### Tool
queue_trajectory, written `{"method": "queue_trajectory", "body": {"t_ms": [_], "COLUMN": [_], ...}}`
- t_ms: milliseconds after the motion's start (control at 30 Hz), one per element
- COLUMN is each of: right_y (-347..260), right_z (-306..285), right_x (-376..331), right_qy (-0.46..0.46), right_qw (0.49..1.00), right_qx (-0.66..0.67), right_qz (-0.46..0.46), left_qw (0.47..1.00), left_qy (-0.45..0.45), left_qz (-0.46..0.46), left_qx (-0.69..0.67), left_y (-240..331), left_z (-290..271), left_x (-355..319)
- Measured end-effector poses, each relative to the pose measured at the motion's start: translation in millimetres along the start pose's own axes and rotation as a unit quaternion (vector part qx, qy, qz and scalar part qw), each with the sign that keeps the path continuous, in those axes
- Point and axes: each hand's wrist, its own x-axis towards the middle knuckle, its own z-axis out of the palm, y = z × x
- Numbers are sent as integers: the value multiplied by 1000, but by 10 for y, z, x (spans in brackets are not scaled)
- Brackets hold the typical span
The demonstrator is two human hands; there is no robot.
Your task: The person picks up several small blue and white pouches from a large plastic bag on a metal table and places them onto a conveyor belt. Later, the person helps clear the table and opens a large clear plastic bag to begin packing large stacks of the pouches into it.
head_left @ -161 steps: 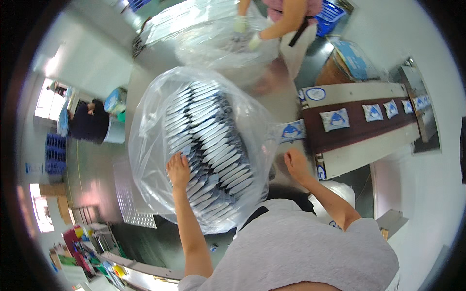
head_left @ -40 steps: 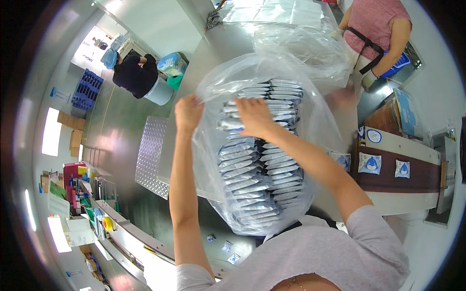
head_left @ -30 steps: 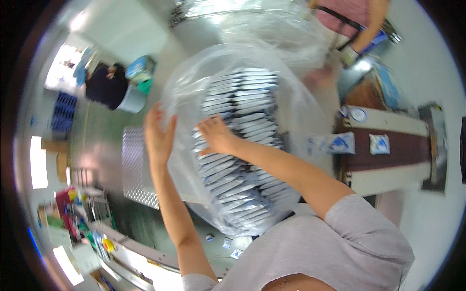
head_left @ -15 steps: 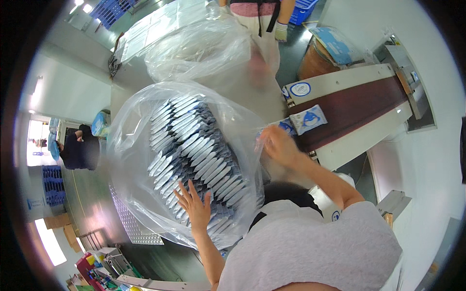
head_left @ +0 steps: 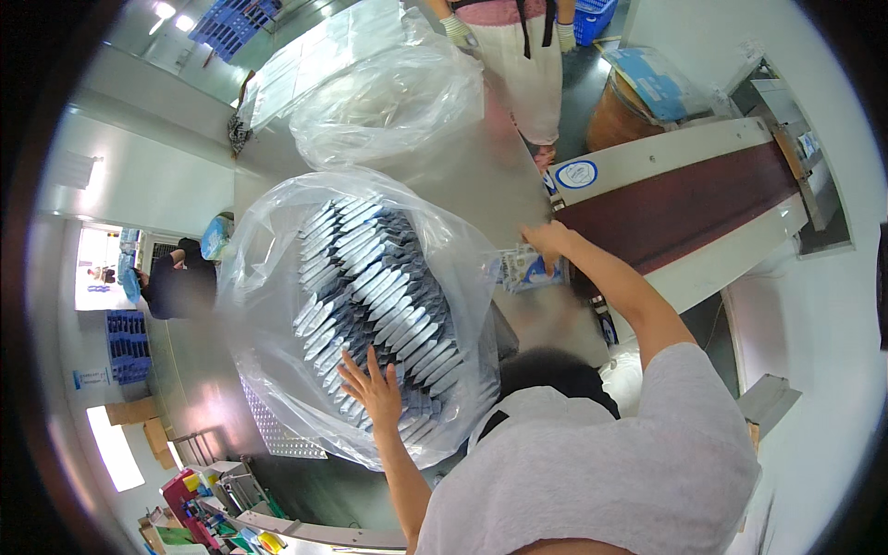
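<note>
A large clear plastic bag (head_left: 254, 268) stands with its mouth wide, holding several rows of silvery flat packets (head_left: 379, 277) packed on edge. My left hand (head_left: 373, 396) lies with fingers spread on the packets at the near side of the bag. Beyond the bag's right rim, my right hand (head_left: 549, 244) is bent over a white and blue packet (head_left: 532, 271) at the conveyor's end, its fingers closed on the packet's edge. Parts of this packet blur, and whether another lies under it I cannot tell.
A conveyor with a dark red belt (head_left: 680, 213) comes in from the right. Another clear bag (head_left: 388, 106) sits farther back on the metal table (head_left: 504, 185). Across the table stands a person wearing gloves (head_left: 518, 55). A brown drum (head_left: 620, 116) is beyond the conveyor.
My right hand has moved right from the bag's rim onto the packets at the belt's end. The packet on the belt has come left off it. The person across has shifted.
</note>
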Motion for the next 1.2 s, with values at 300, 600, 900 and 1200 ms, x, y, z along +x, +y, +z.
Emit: {"method": "queue_trajectory", "body": {"t_ms": [300, 600, 900, 1200], "right_y": [28, -289, -535, -598], "right_z": [739, 612, 886, 1240], "right_x": [-97, 129, 79, 87], "right_qy": [104, 140, 165, 299], "right_qw": [993, 966, 935, 741], "right_qx": [48, 200, 262, 564], "right_qz": [4, 83, 170, 207], "left_qw": [1000, 1000, 997, 999], "left_qy": [18, 19, 74, 23], "left_qz": [3, 4, 36, -4], "left_qx": [-16, -11, -9, -46], "left_y": [132, 36, -44, 43], "left_z": [-10, 77, 142, 27], "left_x": [38, 19, -8, -42]}}
